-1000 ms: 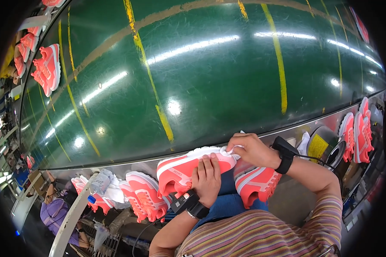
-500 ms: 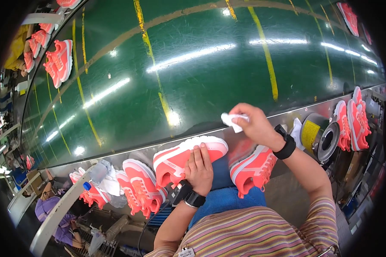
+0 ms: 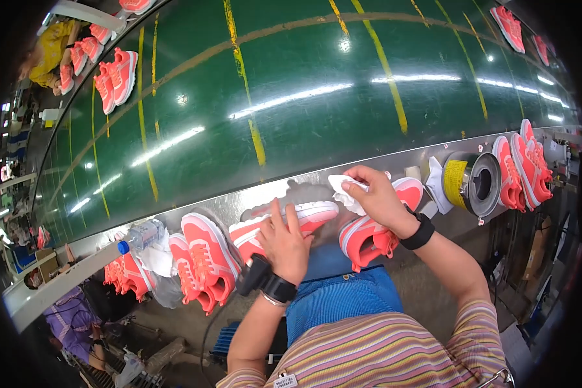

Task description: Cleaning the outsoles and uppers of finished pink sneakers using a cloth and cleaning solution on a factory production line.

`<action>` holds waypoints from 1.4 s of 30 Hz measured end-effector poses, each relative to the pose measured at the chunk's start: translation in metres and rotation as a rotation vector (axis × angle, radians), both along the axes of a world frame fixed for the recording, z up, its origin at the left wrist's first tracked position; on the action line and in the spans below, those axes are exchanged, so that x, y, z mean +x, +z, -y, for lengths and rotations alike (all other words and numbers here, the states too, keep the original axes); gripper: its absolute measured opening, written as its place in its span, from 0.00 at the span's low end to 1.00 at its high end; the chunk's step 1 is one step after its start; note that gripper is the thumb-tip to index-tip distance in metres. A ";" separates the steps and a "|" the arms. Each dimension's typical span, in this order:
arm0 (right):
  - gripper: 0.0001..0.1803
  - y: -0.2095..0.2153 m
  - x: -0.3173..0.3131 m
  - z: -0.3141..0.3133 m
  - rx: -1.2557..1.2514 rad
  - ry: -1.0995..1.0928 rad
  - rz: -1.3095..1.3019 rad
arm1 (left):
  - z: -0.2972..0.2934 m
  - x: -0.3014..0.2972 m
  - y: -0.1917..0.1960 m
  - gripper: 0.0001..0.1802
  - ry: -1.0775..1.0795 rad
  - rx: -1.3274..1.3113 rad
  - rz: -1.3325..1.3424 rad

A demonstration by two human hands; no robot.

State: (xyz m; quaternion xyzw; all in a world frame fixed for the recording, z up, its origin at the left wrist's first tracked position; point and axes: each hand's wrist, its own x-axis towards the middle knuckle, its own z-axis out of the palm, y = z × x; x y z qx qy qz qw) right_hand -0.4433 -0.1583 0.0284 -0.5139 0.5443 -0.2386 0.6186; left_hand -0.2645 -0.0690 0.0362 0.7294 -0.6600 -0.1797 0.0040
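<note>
A coral-pink running shoe with a white sole [image 3: 317, 216] lies tipped on its side on the metal ledge in front of me. My left hand [image 3: 286, 249] rests across it, its fingers stretched and apart over the sole's edge, hiding the middle of the shoe. A crumpled white cloth [image 3: 346, 194] is pinched in my right hand [image 3: 380, 202], held above the ledge to the right of that shoe. Below the right hand stands another coral shoe [image 3: 359, 240], partly covered by that hand and wrist.
A green conveyor belt [image 3: 317, 139] runs beyond the metal ledge. Left along the ledge are coral shoes [image 3: 210, 249] and a plastic bottle [image 3: 145, 233]. On the right stand a round metal container [image 3: 475, 182], a white cloth [image 3: 437, 184] and more shoes [image 3: 512, 171].
The shoe under my left hand has tipped lower onto its side, and that hand's fingers have spread. My right hand still pinches the cloth. The whole view has shifted.
</note>
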 end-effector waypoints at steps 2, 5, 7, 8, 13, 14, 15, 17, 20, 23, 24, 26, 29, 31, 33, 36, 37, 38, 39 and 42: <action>0.10 0.015 -0.001 -0.011 -0.101 -0.108 -0.020 | 0.009 0.014 0.005 0.43 -0.088 -0.018 0.044; 0.10 0.032 -0.001 -0.037 -0.103 -0.167 0.023 | 0.011 0.049 -0.012 0.40 -0.163 0.123 -0.004; 0.10 0.032 -0.001 -0.051 -0.030 -0.246 0.134 | 0.005 0.059 -0.012 0.35 -0.253 0.236 -0.029; 0.10 0.032 0.002 -0.057 -0.037 -0.250 0.141 | 0.000 0.061 -0.011 0.35 -0.257 0.229 -0.022; 0.08 0.023 0.046 -0.086 -0.131 -0.354 0.252 | -0.025 0.061 -0.022 0.37 0.236 0.075 -0.378; 0.08 0.021 0.061 -0.088 -0.137 -0.358 0.257 | -0.033 0.062 -0.027 0.38 0.272 0.003 -0.530; 0.08 0.020 0.076 -0.088 -0.205 -0.360 0.179 | -0.040 0.063 -0.032 0.42 0.264 -0.087 -0.617; 0.08 -0.001 0.104 -0.092 -0.249 -0.345 0.099 | -0.047 0.070 -0.041 0.46 0.213 0.009 -0.690; 0.07 -0.022 0.132 -0.086 -0.494 -0.176 -0.130 | -0.051 0.069 -0.058 0.47 0.190 0.050 -0.678; 0.06 -0.035 0.139 -0.069 -0.499 -0.282 -0.227 | -0.055 0.067 -0.059 0.49 0.219 0.086 -0.680; 0.06 -0.041 0.136 -0.057 -0.529 -0.337 -0.323 | -0.052 0.065 -0.056 0.50 0.214 0.072 -0.655; 0.06 -0.053 0.128 -0.028 -0.442 -0.308 -0.372 | -0.047 0.066 -0.059 0.50 0.212 0.109 -0.711; 0.07 -0.046 0.128 -0.019 -0.335 -0.272 -0.415 | -0.049 0.066 -0.064 0.50 0.170 0.050 -0.745; 0.07 -0.044 0.130 -0.032 -0.382 -0.317 -0.382 | -0.050 0.069 -0.067 0.50 0.164 0.049 -0.752; 0.07 -0.031 0.135 -0.060 -0.368 -0.351 -0.295 | -0.050 0.070 -0.067 0.50 0.157 0.036 -0.757; 0.07 -0.023 0.138 -0.087 -0.385 -0.363 -0.180 | -0.049 0.073 -0.068 0.50 0.153 0.050 -0.799; 0.06 -0.023 0.138 -0.090 -0.409 -0.336 -0.158 | -0.049 0.073 -0.069 0.51 0.141 0.036 -0.798; 0.06 -0.023 0.137 -0.084 -0.406 -0.345 -0.156 | -0.050 0.072 -0.070 0.51 0.126 0.025 -0.796; 0.06 -0.023 0.136 -0.071 -0.397 -0.333 -0.210 | -0.051 0.072 -0.068 0.51 0.117 0.034 -0.791; 0.05 -0.030 0.139 -0.041 -0.392 -0.325 -0.264 | -0.048 0.071 -0.060 0.51 0.149 0.106 -0.750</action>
